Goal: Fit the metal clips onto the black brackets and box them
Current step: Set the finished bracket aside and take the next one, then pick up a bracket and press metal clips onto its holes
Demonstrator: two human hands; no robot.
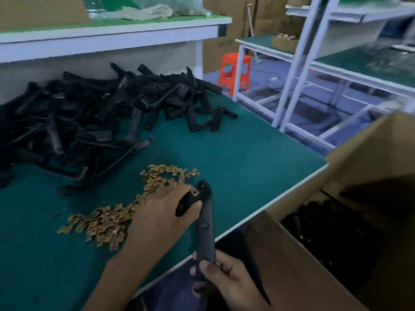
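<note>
One bracket point(205, 223) in left hand point(161, 216), right hand point(226, 277); box point(292, 265) holds black brackets point(325, 221).

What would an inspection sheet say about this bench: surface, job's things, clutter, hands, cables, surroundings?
Surface: green table, white edge.
Job's things: black brackets piled at back left; metal clips scattered near front; held bracket carrying one clip; cardboard box at right, dark parts inside.
Clutter: pale cloth on upper shelf.
Hands: left hand grips held bracket's upper part; right hand grips its lower end.
Cables: nothing seen.
Surroundings: orange stool, white shelving frames.
</note>
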